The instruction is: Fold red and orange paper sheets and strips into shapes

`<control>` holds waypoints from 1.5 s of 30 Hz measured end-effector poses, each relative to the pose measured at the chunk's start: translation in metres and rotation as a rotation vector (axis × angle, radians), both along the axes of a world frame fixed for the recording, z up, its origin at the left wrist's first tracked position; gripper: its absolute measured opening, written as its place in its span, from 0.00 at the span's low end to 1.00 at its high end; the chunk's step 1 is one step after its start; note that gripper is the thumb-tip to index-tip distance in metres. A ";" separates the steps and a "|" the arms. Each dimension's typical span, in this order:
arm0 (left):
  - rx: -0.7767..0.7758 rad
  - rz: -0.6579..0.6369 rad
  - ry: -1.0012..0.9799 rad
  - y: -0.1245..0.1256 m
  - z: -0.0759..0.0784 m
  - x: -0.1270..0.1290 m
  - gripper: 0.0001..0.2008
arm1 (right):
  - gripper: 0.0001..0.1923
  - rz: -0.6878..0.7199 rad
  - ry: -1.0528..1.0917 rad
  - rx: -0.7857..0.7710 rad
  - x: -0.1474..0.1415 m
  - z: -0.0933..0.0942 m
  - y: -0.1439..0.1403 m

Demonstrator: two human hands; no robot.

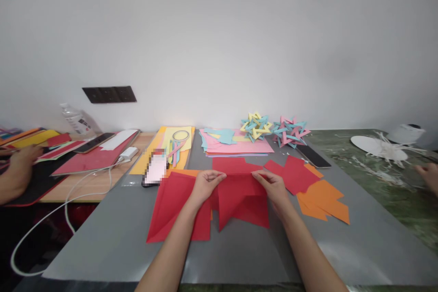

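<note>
Red folded paper [242,196] is pinched along its top edge, lying crosswise, by left hand [205,182] and right hand [272,185] (equally near).

Bare grey surface [239,255] lies open just below both grips. Left of the left grip [205,185], red sheets [171,210] and a phone [154,169] crowd in; right of the right grip [272,185], orange sheets [323,200] spread; beyond them, pink paper stack [239,146] blocks.

wall [219,32]: plain white | switch plate [109,94]: dark | table [119,237]: grey top
</note>
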State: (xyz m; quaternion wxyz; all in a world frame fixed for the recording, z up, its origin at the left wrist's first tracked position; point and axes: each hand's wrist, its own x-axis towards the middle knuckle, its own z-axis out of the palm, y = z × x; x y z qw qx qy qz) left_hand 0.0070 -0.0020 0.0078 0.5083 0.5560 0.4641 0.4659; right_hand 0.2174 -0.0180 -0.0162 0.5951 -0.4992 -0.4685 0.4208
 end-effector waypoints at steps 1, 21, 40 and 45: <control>0.012 0.004 0.007 0.000 -0.001 0.000 0.12 | 0.12 0.001 0.010 -0.014 0.000 0.000 0.000; 0.465 -0.060 0.493 -0.013 0.004 0.009 0.09 | 0.08 -0.068 -0.820 0.379 -0.018 0.008 -0.008; 0.454 0.060 0.463 -0.010 0.022 -0.015 0.08 | 0.09 -0.361 -0.538 0.166 0.032 -0.007 0.010; 0.394 0.078 0.361 -0.008 0.024 -0.015 0.08 | 0.16 -0.232 -0.357 0.120 0.015 -0.001 0.007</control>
